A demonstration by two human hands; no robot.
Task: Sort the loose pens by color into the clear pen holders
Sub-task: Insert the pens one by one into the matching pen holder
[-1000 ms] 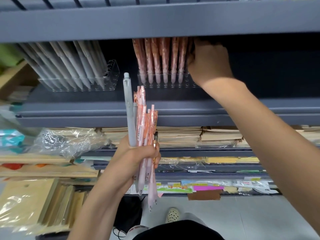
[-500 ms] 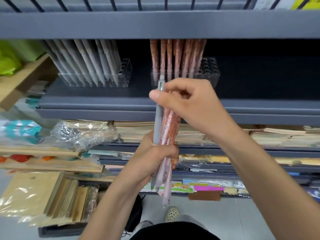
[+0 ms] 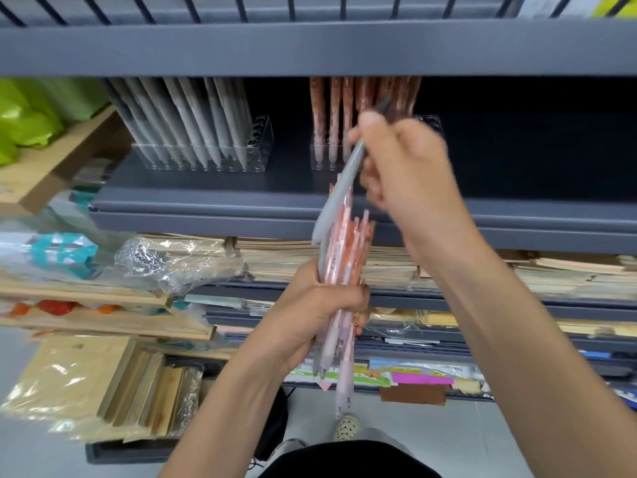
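My left hand (image 3: 320, 305) grips a bundle of orange-pink pens (image 3: 346, 267) upright in front of the lower shelves. My right hand (image 3: 403, 167) pinches a single grey pen (image 3: 336, 198), tilted and lifted partly clear of the bundle. On the grey shelf behind stand two clear pen holders: the left holder (image 3: 258, 146) is filled with several grey pens (image 3: 186, 125), and the right holder (image 3: 319, 157) holds several orange-pink pens (image 3: 332, 112), partly hidden by my right hand.
An upper grey shelf edge (image 3: 310, 50) overhangs the holders. Stacks of notebooks (image 3: 275, 260) and wrapped paper goods (image 3: 165, 260) fill the lower shelves. Wooden boards in plastic (image 3: 79, 384) lean at lower left. Green bags (image 3: 24, 119) sit at far left.
My right hand came back from the orange pen holder to the bundle, took the grey pen by its top, and is now pulling it up and tilting it out of the bundle.
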